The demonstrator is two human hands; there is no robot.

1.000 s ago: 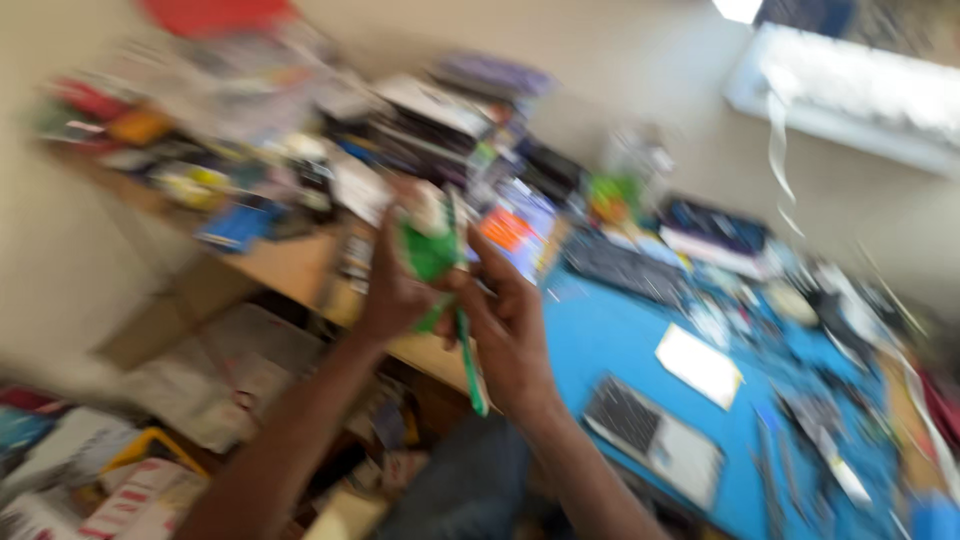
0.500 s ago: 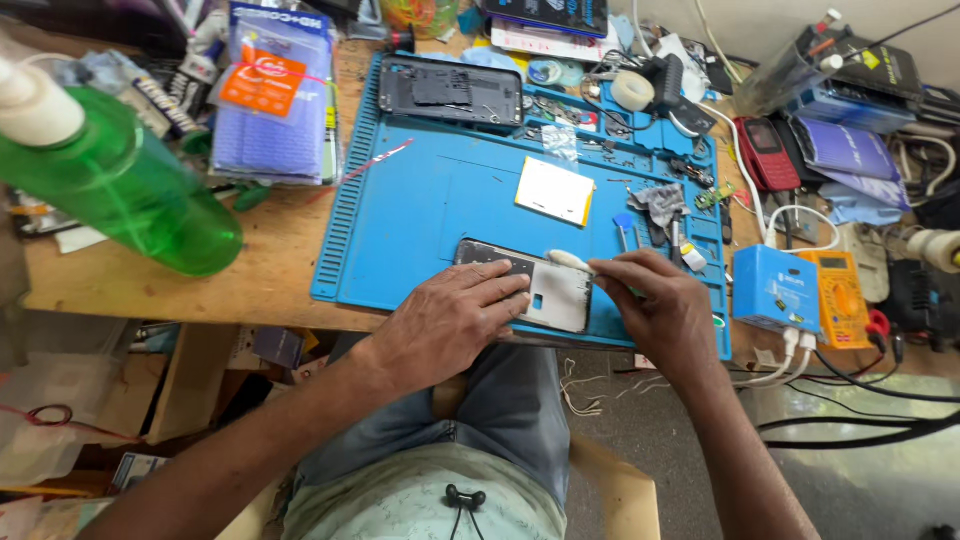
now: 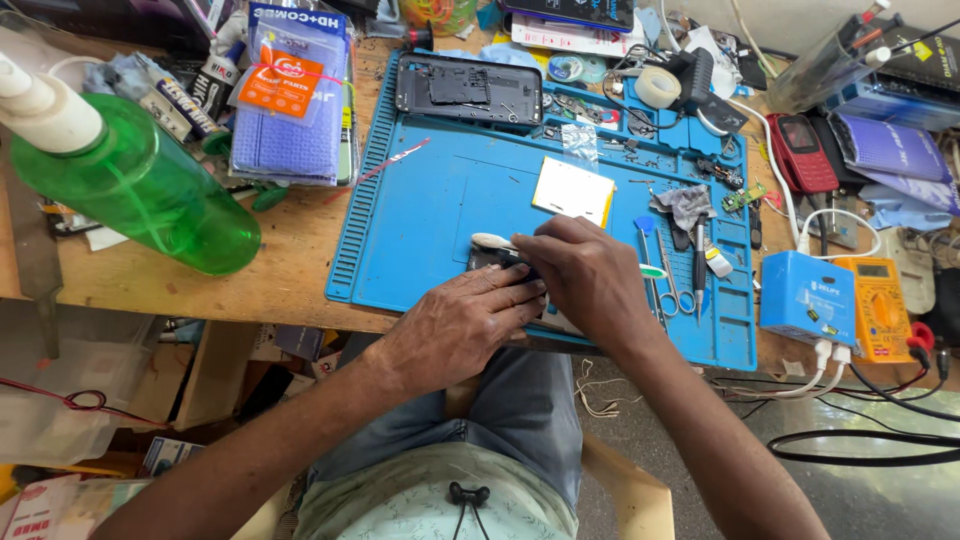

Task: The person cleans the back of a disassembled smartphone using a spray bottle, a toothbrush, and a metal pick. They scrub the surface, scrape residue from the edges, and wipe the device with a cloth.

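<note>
Left hand (image 3: pixel 462 325): lies flat, fingers pressing down on a dark phone (image 3: pixel 492 262) at the near edge of the blue mat (image 3: pixel 420 210); pinning it, not clenched.
Right hand (image 3: pixel 587 275): just right of the left hand, fingers closed on a white-headed brush (image 3: pixel 492 241) whose head rests on the phone's far-left corner; its green end (image 3: pixel 652 271) sticks out to the right.
Phone: mostly hidden under both hands.
Mat, far side: opened phone body (image 3: pixel 468 88); white and yellow card (image 3: pixel 573 190) in the middle.
Mat, right: tweezers and scissors (image 3: pixel 668 275).
Table, left: green spray bottle (image 3: pixel 125 180) lying on the wood.
Table, right: blue box (image 3: pixel 808 297), orange meter (image 3: pixel 878 308), red phone (image 3: pixel 806 152).
</note>
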